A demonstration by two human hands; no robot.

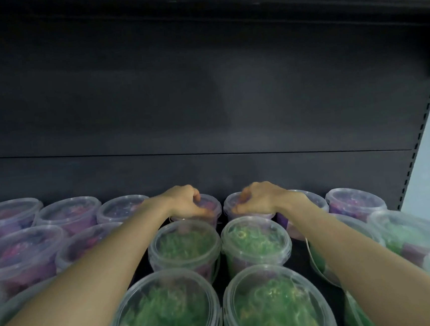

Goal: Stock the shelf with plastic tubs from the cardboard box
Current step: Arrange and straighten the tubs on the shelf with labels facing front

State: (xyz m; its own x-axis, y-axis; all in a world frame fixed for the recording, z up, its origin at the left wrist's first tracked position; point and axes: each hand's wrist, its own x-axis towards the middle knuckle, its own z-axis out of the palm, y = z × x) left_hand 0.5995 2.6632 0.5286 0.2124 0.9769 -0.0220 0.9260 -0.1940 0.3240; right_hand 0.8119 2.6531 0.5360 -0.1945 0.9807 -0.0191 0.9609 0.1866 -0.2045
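Observation:
Clear plastic tubs with lids fill a dark shelf. My left hand (pixel 186 203) is curled over the lid of a purple-filled tub (pixel 211 204) in the back row. My right hand (pixel 257 198) grips the lid of the neighbouring purple-filled tub (pixel 231 203). Both tubs stand against the shelf's back panel (pixel 204 111). In front of them stand two green-filled tubs (pixel 184 246) (pixel 256 241), and two larger-looking green tubs (pixel 164 312) (pixel 278 305) are nearest me. The cardboard box is out of view.
Several purple-filled tubs (pixel 67 214) line the left side, and more purple and green ones (pixel 355 200) stand on the right. The shelf upright with slots (pixel 415 150) closes the right end. An upper shelf (pixel 220 3) hangs overhead.

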